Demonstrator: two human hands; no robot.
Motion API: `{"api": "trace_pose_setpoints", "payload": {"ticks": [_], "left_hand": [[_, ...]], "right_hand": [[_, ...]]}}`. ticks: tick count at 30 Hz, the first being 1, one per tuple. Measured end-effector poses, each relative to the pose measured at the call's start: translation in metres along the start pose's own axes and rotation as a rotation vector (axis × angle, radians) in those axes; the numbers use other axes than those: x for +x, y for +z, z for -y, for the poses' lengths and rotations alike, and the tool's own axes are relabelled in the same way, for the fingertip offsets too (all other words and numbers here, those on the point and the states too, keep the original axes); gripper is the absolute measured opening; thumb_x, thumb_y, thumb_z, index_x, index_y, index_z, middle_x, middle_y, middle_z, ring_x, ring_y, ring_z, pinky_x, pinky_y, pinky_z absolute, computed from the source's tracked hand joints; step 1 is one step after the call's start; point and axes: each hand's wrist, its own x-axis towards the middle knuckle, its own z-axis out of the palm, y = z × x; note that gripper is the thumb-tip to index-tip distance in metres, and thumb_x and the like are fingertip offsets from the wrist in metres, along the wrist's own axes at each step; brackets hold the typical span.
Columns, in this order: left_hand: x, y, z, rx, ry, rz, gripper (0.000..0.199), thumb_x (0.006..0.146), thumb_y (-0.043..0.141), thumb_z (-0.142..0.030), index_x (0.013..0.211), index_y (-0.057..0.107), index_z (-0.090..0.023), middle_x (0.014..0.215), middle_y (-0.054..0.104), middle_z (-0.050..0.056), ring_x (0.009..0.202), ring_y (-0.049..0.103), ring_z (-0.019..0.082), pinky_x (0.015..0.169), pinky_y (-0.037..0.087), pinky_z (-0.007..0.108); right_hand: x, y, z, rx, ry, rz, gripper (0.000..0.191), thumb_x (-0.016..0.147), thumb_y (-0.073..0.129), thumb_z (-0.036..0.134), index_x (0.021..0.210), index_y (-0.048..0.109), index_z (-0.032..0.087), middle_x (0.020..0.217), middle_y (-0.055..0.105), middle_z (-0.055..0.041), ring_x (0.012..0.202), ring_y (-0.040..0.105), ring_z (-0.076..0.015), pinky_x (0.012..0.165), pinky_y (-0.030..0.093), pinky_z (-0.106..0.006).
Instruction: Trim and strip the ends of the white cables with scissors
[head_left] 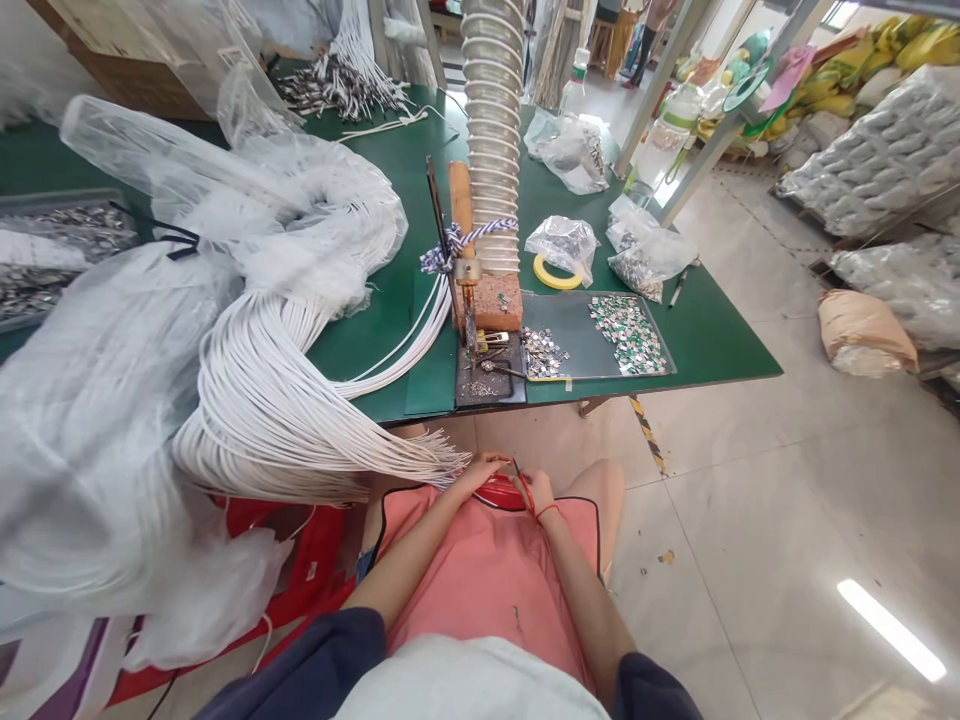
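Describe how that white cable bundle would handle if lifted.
The white cable bundle is probably floppy, given its long sagging curves. It likely feels fairly heavy all together. Strands may slip apart, since their ends fan out near the left hand.

Both bare forearms, the L forearm (405,560) and the R forearm (581,600), come fwd from the near side and slant inward, toward the middle of the chest. The L hand (476,473) and the R hand (537,492) are held low in front of the body, just beside each other, approx. at the centre. The L fingers (489,462) curl over and the R fingers (528,482) are bent in a small pinch. The R wrist (547,515) is slightly bent. Both upper arms are in dark sleeves (315,660), near the bottom of the view.
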Motion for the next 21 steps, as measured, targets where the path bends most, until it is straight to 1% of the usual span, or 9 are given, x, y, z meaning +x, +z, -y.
{"api": "trace_pose_setpoints", "payload": {"ticks": [5,10,13,18,21], "left_hand": [[-0.0020,-0.0007,0.0001,-0.009,-0.019,0.061,0.026,0.092,0.056,-0.036,0.093,0.064,-0.012,0.078,0.064,0.000,0.064,0.061,0.012,0.063,0.052,0.028],[-0.0013,0.0026,0.0025,-0.036,-0.020,0.090,0.028,0.093,0.055,-0.038,0.095,0.064,-0.012,0.080,0.066,0.001,0.066,0.062,0.012,0.065,0.054,0.030],[-0.0004,0.0039,0.0032,-0.040,-0.020,0.101,0.027,0.093,0.055,-0.037,0.098,0.064,-0.012,0.086,0.067,0.003,0.071,0.064,0.013,0.068,0.055,0.031],[0.0006,0.0027,0.0039,0.018,-0.028,0.069,0.026,0.093,0.056,-0.035,0.104,0.062,-0.012,0.096,0.066,0.005,0.080,0.065,0.016,0.072,0.056,0.034],[0.0009,0.0019,0.0028,0.060,-0.017,0.020,0.027,0.092,0.057,-0.034,0.109,0.062,-0.013,0.104,0.065,0.007,0.089,0.065,0.018,0.077,0.056,0.037]], "right_hand": [[0.0004,-0.0008,-0.0012,-0.054,-0.009,-0.013,0.043,0.087,0.063,0.041,0.055,0.049,0.016,0.050,0.044,0.0079,0.048,0.046,-0.0092,0.052,0.038,-0.023],[-0.0004,-0.0013,-0.0003,-0.062,-0.018,-0.070,0.038,0.082,0.061,0.037,0.050,0.051,0.018,0.047,0.045,0.0053,0.049,0.044,-0.0107,0.051,0.032,-0.023],[-0.0018,-0.0028,0.0019,-0.052,-0.022,-0.104,0.038,0.078,0.057,0.037,0.046,0.050,0.019,0.044,0.044,0.0033,0.050,0.043,-0.0121,0.050,0.029,-0.025],[-0.0037,-0.0070,0.0052,-0.007,0.002,-0.139,0.040,0.077,0.057,0.043,0.045,0.049,0.021,0.043,0.046,0.0013,0.050,0.046,-0.0136,0.049,0.031,-0.025],[-0.0046,-0.0061,0.0057,0.049,0.043,-0.122,0.041,0.077,0.058,0.048,0.046,0.050,0.022,0.039,0.047,0.0011,0.044,0.048,-0.0144,0.045,0.033,-0.024]]}}
